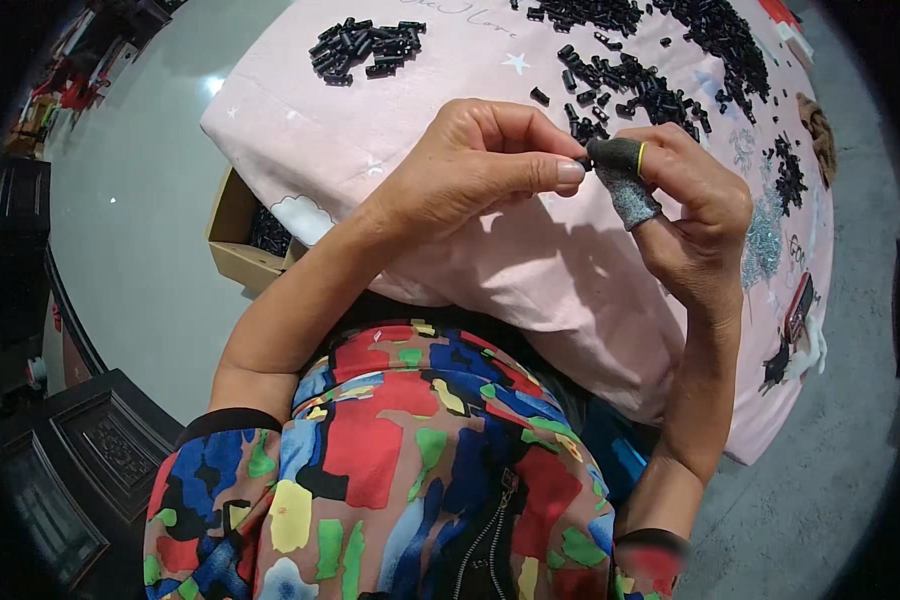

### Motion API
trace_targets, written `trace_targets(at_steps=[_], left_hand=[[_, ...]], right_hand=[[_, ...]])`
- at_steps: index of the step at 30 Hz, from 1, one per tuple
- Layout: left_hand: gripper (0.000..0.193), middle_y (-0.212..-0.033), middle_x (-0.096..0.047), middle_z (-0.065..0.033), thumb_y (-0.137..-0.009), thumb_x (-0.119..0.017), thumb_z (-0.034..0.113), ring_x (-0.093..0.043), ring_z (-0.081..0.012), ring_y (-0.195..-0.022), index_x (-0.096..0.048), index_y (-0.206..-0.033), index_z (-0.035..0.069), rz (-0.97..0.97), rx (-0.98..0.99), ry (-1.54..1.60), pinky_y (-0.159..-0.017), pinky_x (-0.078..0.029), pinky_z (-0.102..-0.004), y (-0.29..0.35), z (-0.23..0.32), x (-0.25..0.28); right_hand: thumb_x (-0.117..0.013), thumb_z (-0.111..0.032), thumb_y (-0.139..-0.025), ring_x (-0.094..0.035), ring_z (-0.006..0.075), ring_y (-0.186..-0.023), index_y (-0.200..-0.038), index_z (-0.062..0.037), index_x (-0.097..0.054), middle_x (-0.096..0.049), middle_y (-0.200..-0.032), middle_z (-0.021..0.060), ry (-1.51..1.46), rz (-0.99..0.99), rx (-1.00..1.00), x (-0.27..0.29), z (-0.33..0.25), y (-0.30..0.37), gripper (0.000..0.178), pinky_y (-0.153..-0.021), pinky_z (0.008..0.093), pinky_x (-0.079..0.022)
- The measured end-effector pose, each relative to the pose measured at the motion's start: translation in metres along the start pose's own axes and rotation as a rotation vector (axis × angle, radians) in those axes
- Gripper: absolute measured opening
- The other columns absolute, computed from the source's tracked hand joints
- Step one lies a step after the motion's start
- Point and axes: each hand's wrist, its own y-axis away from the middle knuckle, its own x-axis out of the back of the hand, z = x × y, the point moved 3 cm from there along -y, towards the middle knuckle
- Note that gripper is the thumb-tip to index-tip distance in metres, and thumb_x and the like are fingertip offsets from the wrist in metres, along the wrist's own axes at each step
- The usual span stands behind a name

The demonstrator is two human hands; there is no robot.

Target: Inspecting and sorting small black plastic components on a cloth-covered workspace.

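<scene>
My left hand (460,165) is closed, thumb and forefinger pinching a small black plastic part (584,162) that is mostly hidden. From the other side my right hand (695,205) meets it, its thumb and forefinger pressed together at the same part. A black finger cot with a yellow edge (618,155) covers the right forefinger, and a grey one (630,200) covers the thumb. Both hands are above a pink star-printed cloth (530,290). Just beyond them lies a scattered heap of short black tubular parts (635,85).
A separate heap of black parts (365,50) lies at the far left. At the right are thin silvery pieces (762,240), smaller black pieces (790,175), a red-edged phone (798,308) and a brown cloth (816,138). Below the left edge stands a cardboard box (245,265) holding black parts.
</scene>
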Motion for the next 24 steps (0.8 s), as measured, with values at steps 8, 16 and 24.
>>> trace_targets(at_steps=[8,16,24], left_hand=[[0.022,-0.085,-0.073,-0.0024,-0.089,-0.076,0.022,-0.054,-0.0006,-0.063,-0.07,-0.103,0.006,-0.024,-0.002,0.001,-0.052,-0.037,-0.0157,-0.002,-0.002,0.004],[0.021,-0.087,-0.071,-0.003,-0.089,-0.075,0.02,-0.055,-0.0028,-0.066,-0.069,-0.104,0.006,-0.061,0.029,0.142,-0.054,-0.038,-0.017,-0.006,-0.002,0.002],[0.023,-0.09,-0.07,-0.0055,-0.09,-0.073,0.019,-0.058,-0.0064,-0.074,-0.067,-0.107,0.004,-0.122,0.107,0.344,-0.067,-0.046,-0.0192,-0.007,-0.008,0.003]], right_hand=[[-0.068,0.011,-0.071,-0.065,0.014,-0.07,-0.098,0.0012,-0.073,-0.071,-0.088,0.0104,-0.087,-0.019,-0.031,-0.006,0.006,0.001,0.029,-0.061,0.025,-0.052],[-0.065,0.009,-0.077,-0.067,0.0121,-0.082,-0.11,0.0013,-0.073,-0.071,-0.097,0.0091,-0.307,0.044,-0.107,-0.006,0.017,0.005,0.035,-0.07,0.023,-0.053],[-0.065,0.007,-0.076,-0.067,0.012,-0.08,-0.109,0.0012,-0.074,-0.072,-0.097,0.0107,-0.265,0.056,-0.095,-0.009,0.021,0.005,0.034,-0.066,0.0228,-0.052]])
